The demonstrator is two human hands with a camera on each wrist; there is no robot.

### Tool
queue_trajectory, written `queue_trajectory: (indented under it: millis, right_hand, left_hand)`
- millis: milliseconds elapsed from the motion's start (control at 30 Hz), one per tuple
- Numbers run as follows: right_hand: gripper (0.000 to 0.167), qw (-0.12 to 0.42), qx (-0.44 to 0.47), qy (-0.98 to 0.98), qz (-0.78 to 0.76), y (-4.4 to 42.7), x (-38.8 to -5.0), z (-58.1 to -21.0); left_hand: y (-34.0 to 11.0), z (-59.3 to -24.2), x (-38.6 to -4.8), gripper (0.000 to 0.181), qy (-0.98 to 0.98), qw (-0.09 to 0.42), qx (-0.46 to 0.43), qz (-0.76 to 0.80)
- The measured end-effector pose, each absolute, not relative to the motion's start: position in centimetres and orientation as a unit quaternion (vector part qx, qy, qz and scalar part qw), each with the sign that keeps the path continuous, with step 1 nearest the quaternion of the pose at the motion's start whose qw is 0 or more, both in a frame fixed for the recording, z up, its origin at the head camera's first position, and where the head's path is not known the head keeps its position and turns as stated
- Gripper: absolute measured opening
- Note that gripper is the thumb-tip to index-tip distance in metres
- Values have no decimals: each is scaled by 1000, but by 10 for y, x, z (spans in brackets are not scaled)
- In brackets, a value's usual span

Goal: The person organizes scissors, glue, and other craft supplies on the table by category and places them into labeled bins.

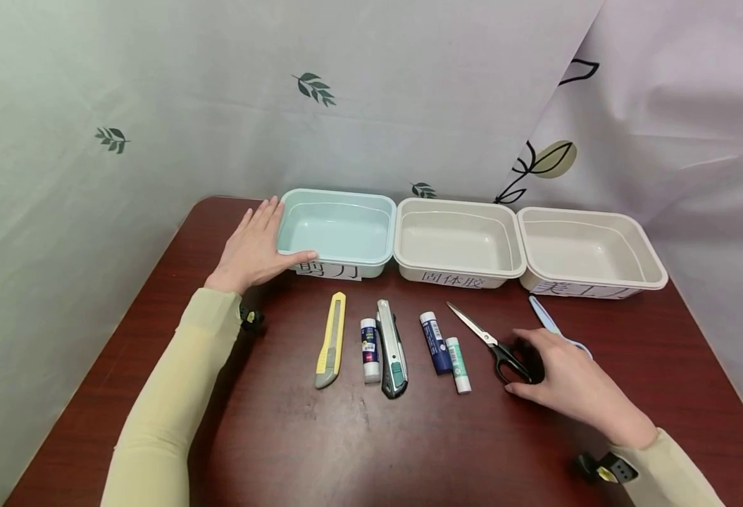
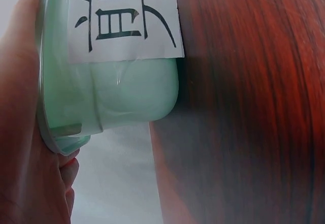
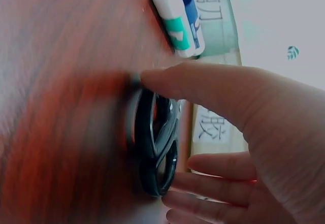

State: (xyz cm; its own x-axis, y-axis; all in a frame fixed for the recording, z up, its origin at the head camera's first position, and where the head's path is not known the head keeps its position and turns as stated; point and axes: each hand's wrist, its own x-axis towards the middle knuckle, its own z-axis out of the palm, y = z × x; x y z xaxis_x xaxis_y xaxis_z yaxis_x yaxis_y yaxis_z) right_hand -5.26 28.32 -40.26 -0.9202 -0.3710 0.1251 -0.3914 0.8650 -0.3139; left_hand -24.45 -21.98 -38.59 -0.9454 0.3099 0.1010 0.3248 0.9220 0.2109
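Note:
My left hand [image 1: 253, 246] rests on the left end of the light blue box [image 1: 339, 266], fingers spread along its side and thumb on the front rim. In the left wrist view, the hand [image 2: 23, 107] lies against the rim of that box [image 2: 137, 89]. At right, my right hand [image 1: 574, 384] is at the black handles of the scissors [image 1: 507, 355], whose blades point up and left. The right wrist view has the hand [image 3: 244, 127] with thumb and fingers apart around the handles [image 3: 152, 153]; it shows no closed grip.
Two beige boxes [image 1: 460, 271] [image 1: 593, 282] stand right of the blue one. In front lie a yellow cutter [image 1: 331, 341], a glue stick [image 1: 370, 351], a grey-green cutter [image 1: 393, 352], a blue glue stick [image 1: 435, 342], a green-white one [image 1: 458, 365] and a light blue item [image 1: 544, 315].

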Motion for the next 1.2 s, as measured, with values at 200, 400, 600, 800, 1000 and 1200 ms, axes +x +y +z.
queue_trajectory:
  millis: [200,400,600,800,1000,1200]
  right_hand:
    - [75,18,183,-967,177,288,-57,-402]
    - [75,23,178,-968,173,287,-59,-402]
    - [71,23,183,-968,172,286,-62,-403]
    - [67,30,187,-968,163,285,-64,-404]
    - [65,33,178,-971,156,282,-67,-403]
    - [64,35,176,-971,159,283,-68,-403]
  left_hand:
    - [-219,-385,-244,121,-980,34,-159,-115]
    - [-218,-384,-243,124,-980,39,-153,-118]
    - [-217,-383,-243,127,-982,37,-145,-117]
    - [-218,-382,-243,126,-981,38,-150,-113]
    - [-218,-381,-243,124,-982,32,-155,-103]
    - [-218,-380,-244,124,-982,26,-158,-98]
